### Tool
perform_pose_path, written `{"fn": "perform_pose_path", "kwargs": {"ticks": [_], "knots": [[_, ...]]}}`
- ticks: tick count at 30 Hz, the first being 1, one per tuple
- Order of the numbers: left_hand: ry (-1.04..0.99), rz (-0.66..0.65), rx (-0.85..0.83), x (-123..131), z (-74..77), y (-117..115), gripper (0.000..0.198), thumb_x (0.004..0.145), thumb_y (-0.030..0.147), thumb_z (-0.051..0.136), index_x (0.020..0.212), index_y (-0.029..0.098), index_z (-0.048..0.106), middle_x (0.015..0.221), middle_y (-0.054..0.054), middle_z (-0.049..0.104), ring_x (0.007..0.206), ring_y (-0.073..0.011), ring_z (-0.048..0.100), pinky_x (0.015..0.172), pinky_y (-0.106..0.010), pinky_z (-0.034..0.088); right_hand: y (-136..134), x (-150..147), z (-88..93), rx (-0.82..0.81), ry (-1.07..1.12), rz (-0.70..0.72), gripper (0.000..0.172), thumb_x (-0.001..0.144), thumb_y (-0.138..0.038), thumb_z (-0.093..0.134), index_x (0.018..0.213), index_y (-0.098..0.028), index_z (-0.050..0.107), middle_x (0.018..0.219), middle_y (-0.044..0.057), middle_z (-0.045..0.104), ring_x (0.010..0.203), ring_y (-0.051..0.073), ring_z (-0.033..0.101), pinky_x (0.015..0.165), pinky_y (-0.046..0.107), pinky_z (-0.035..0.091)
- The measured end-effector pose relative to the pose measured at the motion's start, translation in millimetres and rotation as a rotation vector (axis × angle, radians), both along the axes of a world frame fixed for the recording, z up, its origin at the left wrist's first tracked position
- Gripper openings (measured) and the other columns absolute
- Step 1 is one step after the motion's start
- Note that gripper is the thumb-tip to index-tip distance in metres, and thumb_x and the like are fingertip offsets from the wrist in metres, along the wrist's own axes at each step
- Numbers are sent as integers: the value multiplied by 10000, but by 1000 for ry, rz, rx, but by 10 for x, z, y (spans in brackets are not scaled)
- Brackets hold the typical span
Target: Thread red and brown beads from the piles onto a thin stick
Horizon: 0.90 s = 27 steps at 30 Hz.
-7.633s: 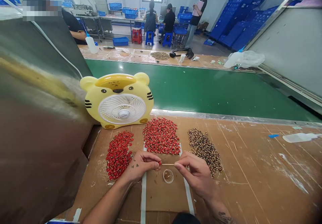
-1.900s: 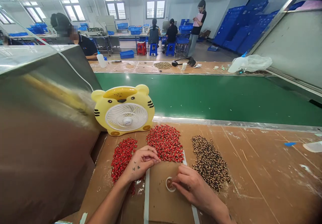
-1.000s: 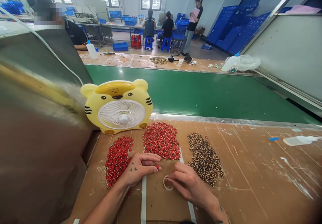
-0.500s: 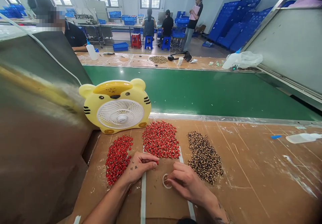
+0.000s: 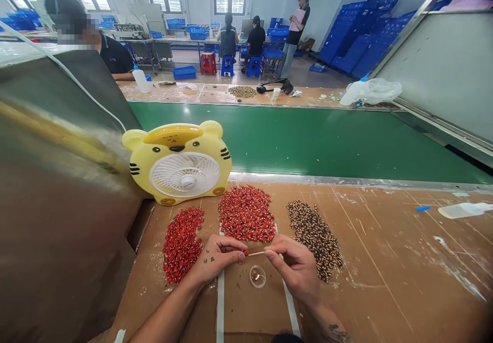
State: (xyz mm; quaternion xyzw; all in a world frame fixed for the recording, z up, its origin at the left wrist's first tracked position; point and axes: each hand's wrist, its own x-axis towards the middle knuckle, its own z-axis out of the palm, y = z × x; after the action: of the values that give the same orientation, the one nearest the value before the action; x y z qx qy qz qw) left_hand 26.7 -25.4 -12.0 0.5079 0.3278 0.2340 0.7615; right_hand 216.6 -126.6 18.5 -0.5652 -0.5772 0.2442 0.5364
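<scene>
My left hand (image 5: 219,256) pinches a small red piece (image 5: 245,252) between thumb and fingertips. In my right hand (image 5: 293,265) is a thin pale stick (image 5: 257,253), its far end touching or very close to the red piece. Below the stick, a small clear round dish (image 5: 258,277) stands on the brown board. Beyond my hands lies a heap of red pieces with pale tips (image 5: 246,213). Another red heap (image 5: 180,245) is beside my left wrist, and a heap of black and tan pieces (image 5: 315,240) lies beyond my right hand.
A yellow animal-shaped fan (image 5: 181,163) stands behind the left heap. A green conveyor belt (image 5: 308,132) crosses beyond the table edge. A metal housing (image 5: 65,194) rises at left. At right lies a white bottle (image 5: 464,210) by a blue cap (image 5: 422,209). Several people are in the background.
My right hand has risen from the clear dish towards my left hand, bringing the stick to the red piece. The dish is now uncovered. My left hand has barely moved.
</scene>
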Motion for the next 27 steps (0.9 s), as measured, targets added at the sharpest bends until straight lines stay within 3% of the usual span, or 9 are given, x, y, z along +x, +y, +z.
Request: {"fn": "perform_pose_path", "kwargs": {"ticks": [27], "knots": [[-6, 14, -56, 20, 85, -1, 181, 635, 253, 838, 777, 145, 804, 637, -37, 737, 587, -135, 623, 624, -231, 457, 21, -5, -70, 6, -73, 11, 134, 898, -224, 635, 791, -193, 707, 672, 9, 628, 602, 148, 578, 577, 260, 432]]}}
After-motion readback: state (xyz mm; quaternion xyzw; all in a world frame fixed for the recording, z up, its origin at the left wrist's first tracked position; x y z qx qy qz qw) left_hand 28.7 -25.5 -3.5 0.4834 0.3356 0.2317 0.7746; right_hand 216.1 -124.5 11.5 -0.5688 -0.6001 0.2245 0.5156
